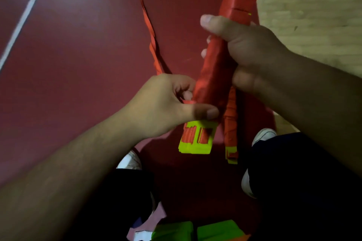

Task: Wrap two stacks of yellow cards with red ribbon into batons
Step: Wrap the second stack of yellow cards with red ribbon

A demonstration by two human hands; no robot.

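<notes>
Clasping the baton (213, 76) in our right hand (252, 49), we pinch red ribbon (188, 101) with our left hand (166, 103); most is wrapped, and a second baton (231, 123) behind looks nearly finished.

The baton (213, 76) is red-wrapped with bright yellow ends. The floor (78, 45) is dark red, crossed by a white line (25, 15).

Dark red floor (78, 64) — a white line (25, 15) crosses it; white shoes (263, 136) stand on it.

Red floor (78, 55), white line (25, 15), white shoes (264, 136).
</notes>
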